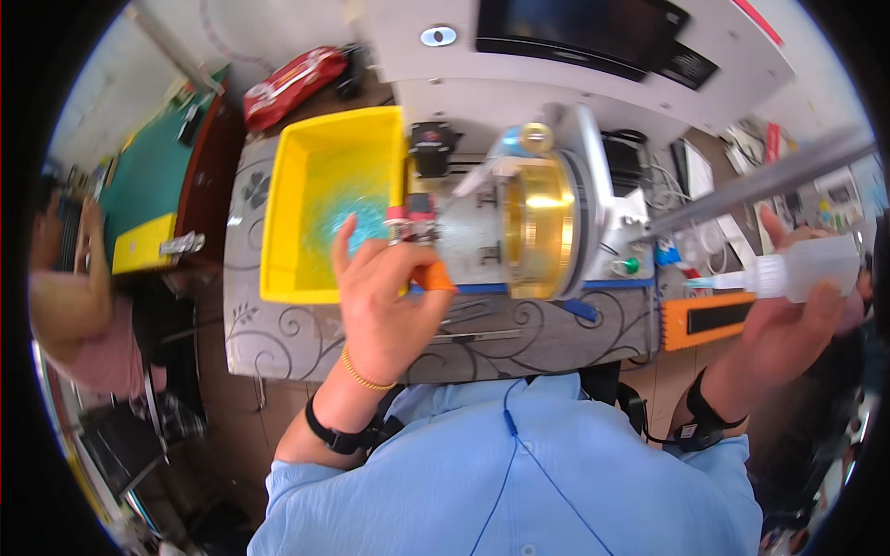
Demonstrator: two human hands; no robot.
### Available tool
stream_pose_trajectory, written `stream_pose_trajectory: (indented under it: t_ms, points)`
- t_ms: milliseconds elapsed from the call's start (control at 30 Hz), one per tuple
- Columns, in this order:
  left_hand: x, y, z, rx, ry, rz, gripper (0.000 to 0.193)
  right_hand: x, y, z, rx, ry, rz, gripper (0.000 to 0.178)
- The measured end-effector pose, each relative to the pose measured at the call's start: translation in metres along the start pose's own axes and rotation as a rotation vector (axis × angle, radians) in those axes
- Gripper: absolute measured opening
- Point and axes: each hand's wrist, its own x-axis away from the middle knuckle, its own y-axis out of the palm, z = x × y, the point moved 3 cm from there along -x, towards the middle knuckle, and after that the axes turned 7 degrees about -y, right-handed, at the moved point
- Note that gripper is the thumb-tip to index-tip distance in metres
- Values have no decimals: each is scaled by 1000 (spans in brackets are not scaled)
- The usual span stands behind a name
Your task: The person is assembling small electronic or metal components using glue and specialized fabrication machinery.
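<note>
My left hand [385,292] is over the near edge of the table, thumb and forefinger pinched on a small orange piece [434,276] whose kind I cannot make out. Just beyond those fingers sits a machine with a small red and metal part [420,218] and a wide gold-coloured ring [540,232]. Out to the right, my right hand [788,324] is wrapped round a translucent white squeeze bottle [820,269]. The bottle lies tilted nearly flat, its thin nozzle pointing left toward the machine.
A yellow tub [280,213] with blue-green bits inside stands left of the machine. Behind is a white panel with a dark screen [570,37]. An orange toothed frame [675,324] and a metal bar [751,190] are at right. Another person [79,306] sits far left.
</note>
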Motion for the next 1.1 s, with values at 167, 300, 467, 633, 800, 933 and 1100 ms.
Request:
stream_pose_trajectory:
  t_ms: [167, 300, 467, 633, 800, 933, 1100]
  points:
    - [2, 0, 3, -34, 20, 17, 15, 38, -138, 21, 668, 186, 379, 33]
    - [5, 0, 2, -104, -10, 17, 13, 50, -122, 52, 852, 298, 306, 37]
    - [5, -2, 4, -136, -38, 45, 11, 48, -101, 62, 960, 250, 23, 31]
    - [4, -4, 7, 142, -294, -178, 7, 83, -11, 24, 224, 136, -610, 19]
    - [2, -14, 2, 254, -395, -237, 9, 141, 118, 44, 48, 153, -919, 19]
    - [-6, -22, 11, 205, -384, -259, 12, 147, 163, 44, 151, -34, -1000, 17]
    - [-18, -33, 19, -86, 52, -70, 7, 159, 173, 47, 241, -60, -1175, 14]
